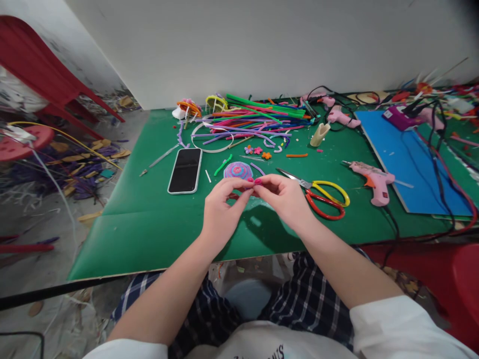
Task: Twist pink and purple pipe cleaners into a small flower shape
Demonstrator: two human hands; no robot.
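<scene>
My left hand (225,202) and my right hand (283,197) meet fingertip to fingertip over the near part of the green table, both closed in a pinch. Bright pink-red shows at the fingertips; whatever they hold is too small and covered to make out. Just beyond lies a coiled pink, blue and purple disc (238,170), partly behind my left fingers. A short purple pipe cleaner (257,170) and a green one (223,165) flank it. To the right of my right hand rest scissors (313,189) with one yellow and one red handle. Small pipe-cleaner flowers (258,150) lie farther back.
A phone (186,170) lies left of the hands. Many coloured pipe cleaners (254,117) are heaped at the back. On the right are a pink glue gun (374,180), a blue board (415,169) and tangled black cables. A red chair (48,65) stands left of the table.
</scene>
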